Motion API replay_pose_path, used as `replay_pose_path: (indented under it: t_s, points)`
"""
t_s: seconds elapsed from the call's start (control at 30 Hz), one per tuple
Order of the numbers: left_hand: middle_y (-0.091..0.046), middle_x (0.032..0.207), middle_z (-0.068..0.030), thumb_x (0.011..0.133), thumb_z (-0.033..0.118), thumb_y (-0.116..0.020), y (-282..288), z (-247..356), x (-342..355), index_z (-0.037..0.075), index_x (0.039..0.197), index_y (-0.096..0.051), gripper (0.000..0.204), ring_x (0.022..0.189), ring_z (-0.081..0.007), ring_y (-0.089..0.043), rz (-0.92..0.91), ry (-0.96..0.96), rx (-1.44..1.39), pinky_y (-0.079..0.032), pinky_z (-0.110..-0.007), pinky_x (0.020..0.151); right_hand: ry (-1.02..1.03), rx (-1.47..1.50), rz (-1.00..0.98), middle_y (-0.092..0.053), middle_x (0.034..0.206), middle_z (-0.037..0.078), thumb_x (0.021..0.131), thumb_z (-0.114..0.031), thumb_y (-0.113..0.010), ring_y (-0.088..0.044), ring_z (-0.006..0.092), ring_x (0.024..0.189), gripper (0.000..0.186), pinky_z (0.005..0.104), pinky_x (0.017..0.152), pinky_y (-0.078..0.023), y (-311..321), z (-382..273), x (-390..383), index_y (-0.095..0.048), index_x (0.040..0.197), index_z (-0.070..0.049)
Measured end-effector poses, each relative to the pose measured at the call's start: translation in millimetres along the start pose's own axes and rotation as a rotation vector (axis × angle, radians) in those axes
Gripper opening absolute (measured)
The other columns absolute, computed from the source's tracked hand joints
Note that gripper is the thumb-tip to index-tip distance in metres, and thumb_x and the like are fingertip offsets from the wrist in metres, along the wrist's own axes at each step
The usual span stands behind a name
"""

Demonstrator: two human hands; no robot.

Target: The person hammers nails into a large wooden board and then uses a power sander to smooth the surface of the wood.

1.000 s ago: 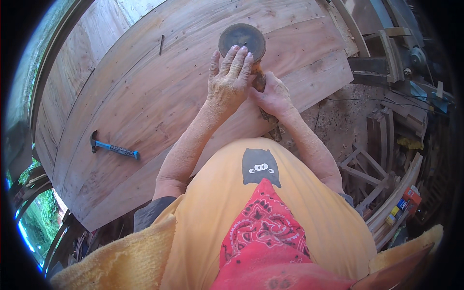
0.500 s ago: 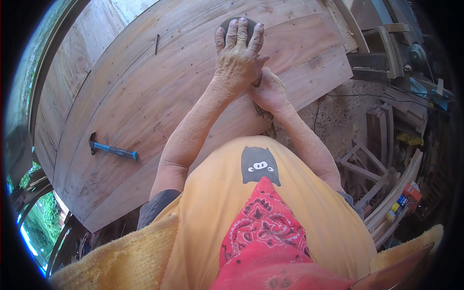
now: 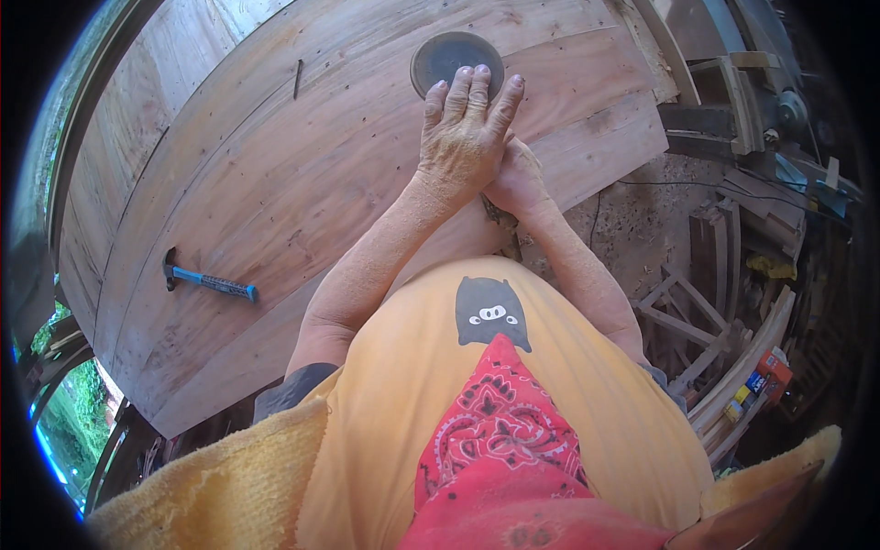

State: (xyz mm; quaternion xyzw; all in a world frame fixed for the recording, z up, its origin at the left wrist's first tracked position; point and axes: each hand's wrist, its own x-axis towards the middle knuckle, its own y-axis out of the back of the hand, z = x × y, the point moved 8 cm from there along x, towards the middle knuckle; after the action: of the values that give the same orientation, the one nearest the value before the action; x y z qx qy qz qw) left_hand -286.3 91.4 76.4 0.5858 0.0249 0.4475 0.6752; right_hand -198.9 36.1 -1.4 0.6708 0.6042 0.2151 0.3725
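Over the wooden panel, a disc sander (image 3: pixel 453 55) shows its round, dark grey disc; most of its body is hidden behind my hands. My left hand (image 3: pixel 465 137) lies over the near part of the disc, back of the hand up, with its fingers stretched out and slightly spread. Just behind and right of it, my right hand (image 3: pixel 521 181) is closed round the sander's body, though its fingers are mostly covered by my left hand. Fine dust coats both forearms.
A broad panel of reddish boards (image 3: pixel 321 165) spreads below. On it lie a blue-handled hammer (image 3: pixel 211 280) at left and a thin dark rod (image 3: pixel 298 79) farther off. Wood scraps and frames (image 3: pixel 683 312) crowd the right, with a black cord (image 3: pixel 697 182) across the floor.
My left hand has slid nearer and slightly right, off the far part of the disc, so more of the disc shows. My right hand has shifted slightly and stays beside it.
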Motion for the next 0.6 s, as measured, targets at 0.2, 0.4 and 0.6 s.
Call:
replay_pose_path:
  t_s: [0.2, 0.4, 0.6]
  points:
    - [-0.059, 0.152, -0.0208, 0.088, 0.037, -0.078, 4.1, -8.7, -13.2, 0.012, 0.155, -0.055, 0.076, 0.147, -0.0373, -0.049, -0.030, -0.007, -0.050, -0.024, -0.062, 0.124, -0.242, -0.042, 0.049, -0.074, 0.100, 0.026, 0.094, -0.037, -0.069, -0.072, 0.0455, 0.102, 0.042, 0.0555, 0.088, -0.056, -0.2, 16.6, -2.7, -0.064, 0.110, 0.002]
    - [-0.049, 0.160, -0.0228, 0.085, 0.049, -0.081, 16.1, -27.1, 1.6, 0.005, 0.149, -0.058, 0.081, 0.154, -0.0410, -0.037, 0.005, 0.048, -0.065, -0.022, -0.067, 0.124, -0.208, 0.078, 0.073, -0.074, 0.100, 0.026, 0.090, -0.046, -0.075, -0.072, 0.0453, 0.103, 0.054, 0.0534, 0.091, -0.056, 12.1, -1.7, -5.9, -0.063, 0.109, 0.003]
    - [-0.047, 0.158, -0.0252, 0.085, 0.057, -0.080, 31.5, -51.1, 32.5, -0.004, 0.143, -0.061, 0.086, 0.154, -0.0413, -0.035, -0.032, -0.084, 0.063, -0.019, -0.072, 0.123, -0.293, 0.006, -0.029, -0.073, 0.110, 0.026, 0.086, -0.054, -0.079, -0.071, 0.0423, 0.111, 0.065, 0.0510, 0.096, -0.055, 15.3, -4.9, -6.6, -0.064, 0.114, 0.003]
